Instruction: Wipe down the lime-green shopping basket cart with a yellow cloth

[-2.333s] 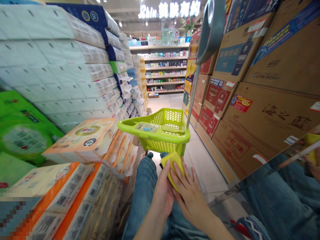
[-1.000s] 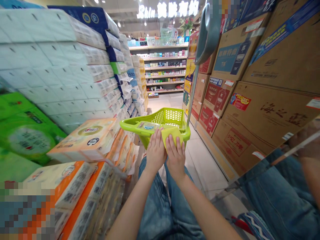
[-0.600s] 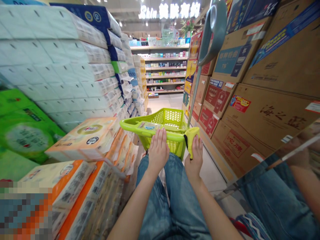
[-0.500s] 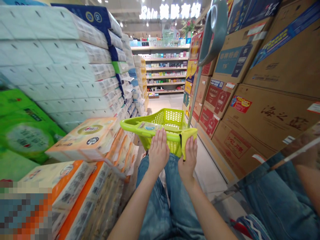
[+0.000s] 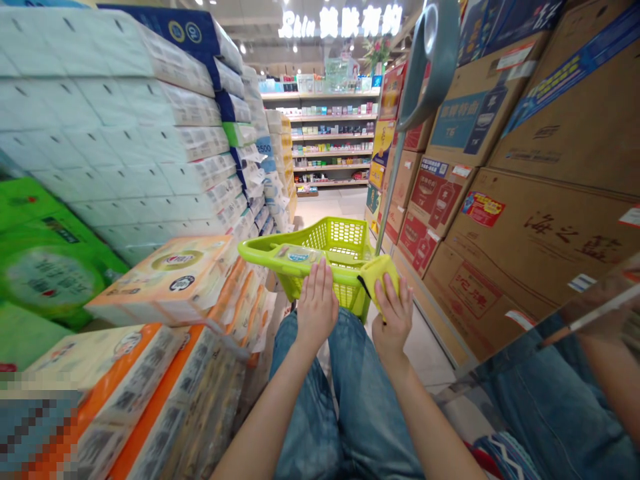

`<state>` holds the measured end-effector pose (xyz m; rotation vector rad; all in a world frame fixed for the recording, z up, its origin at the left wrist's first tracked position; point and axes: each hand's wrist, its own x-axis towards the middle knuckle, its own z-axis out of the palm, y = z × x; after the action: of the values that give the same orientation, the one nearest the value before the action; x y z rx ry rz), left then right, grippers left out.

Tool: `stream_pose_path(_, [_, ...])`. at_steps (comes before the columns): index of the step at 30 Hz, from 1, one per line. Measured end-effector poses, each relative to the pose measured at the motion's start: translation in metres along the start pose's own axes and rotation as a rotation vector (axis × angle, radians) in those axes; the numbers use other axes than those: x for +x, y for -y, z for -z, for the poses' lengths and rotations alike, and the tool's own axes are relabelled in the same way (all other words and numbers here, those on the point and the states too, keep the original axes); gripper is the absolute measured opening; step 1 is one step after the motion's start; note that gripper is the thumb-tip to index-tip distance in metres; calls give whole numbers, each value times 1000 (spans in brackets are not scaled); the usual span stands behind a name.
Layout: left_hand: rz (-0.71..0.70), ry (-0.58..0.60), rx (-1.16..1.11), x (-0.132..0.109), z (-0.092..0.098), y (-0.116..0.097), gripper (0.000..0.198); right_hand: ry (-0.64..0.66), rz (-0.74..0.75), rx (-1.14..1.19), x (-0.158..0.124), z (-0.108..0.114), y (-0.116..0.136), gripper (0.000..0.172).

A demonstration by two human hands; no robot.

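A lime-green shopping basket [image 5: 300, 268] with perforated walls stands just beyond my knees, a label on its near rim. My left hand [image 5: 318, 303] rests against that rim, fingers stretched out side by side, holding nothing. At the basket's right corner, my right hand [image 5: 393, 320] has a folded yellow cloth [image 5: 379, 275] with a dark edge under its fingers. The thumb side of the right hand is partly hidden. Behind the cloth a thin metal pole rises to a grey loop handle [image 5: 425, 73].
White tissue packs [image 5: 115, 127] are piled high on the left, with orange tissue packs [image 5: 165, 267] lower and nearer. Brown cartons [image 5: 545, 247] line the right side. Shelves of small goods [image 5: 330, 137] close off the aisle ahead. A reflective panel [image 5: 565, 380] slants at lower right.
My right hand has moved right, away from the basket's corner, its fingers spreading a little. The yellow cloth has tilted right with it. My left hand stays nearly where it was.
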<state>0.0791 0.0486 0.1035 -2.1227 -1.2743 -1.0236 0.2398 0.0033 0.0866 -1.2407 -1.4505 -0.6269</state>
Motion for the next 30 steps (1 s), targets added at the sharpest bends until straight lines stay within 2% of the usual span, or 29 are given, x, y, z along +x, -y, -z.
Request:
stream_pose_path(2, [17, -2, -21, 0, 0, -1, 76, -7, -75, 9, 2, -2, 4, 74])
stream_pose_path(4, [30, 4, -38, 0, 0, -2, 75, 4, -84, -2, 3, -11, 18, 75])
stream_pose_path(8, [27, 29, -38, -1, 1, -1, 68, 43, 20, -40, 2, -32, 55, 65])
stream_pose_path(10, [26, 36, -29, -1, 3, 0, 63, 78, 52, -37, 2, -36, 64, 59])
stream_pose_path(12, [20, 37, -28, -1, 4, 0, 63, 100, 82, -28, 1, -33, 59, 56])
stream_pose_path(16, [19, 26, -32, 1, 5, -2, 71, 65, 118, -18, 1, -16, 26, 65])
stream_pose_path(18, [25, 20, -30, 2, 5, -3, 73, 29, 58, 3, 2, -8, 13, 71])
stream_pose_path(20, [26, 18, -35, 2, 5, -4, 75, 9, -34, 43, 4, -4, 10, 74])
stream_pose_path(23, [36, 12, -47, 2, 4, -4, 75, 26, -100, 79, 6, -8, 26, 75])
stream_pose_path(27, [24, 20, -51, 0, 6, -2, 67, 113, -10, 51, 8, -21, 58, 66])
stream_pose_path(30, [18, 38, -34, -1, 7, 0, 62, 158, 31, 43, 8, -23, 65, 60])
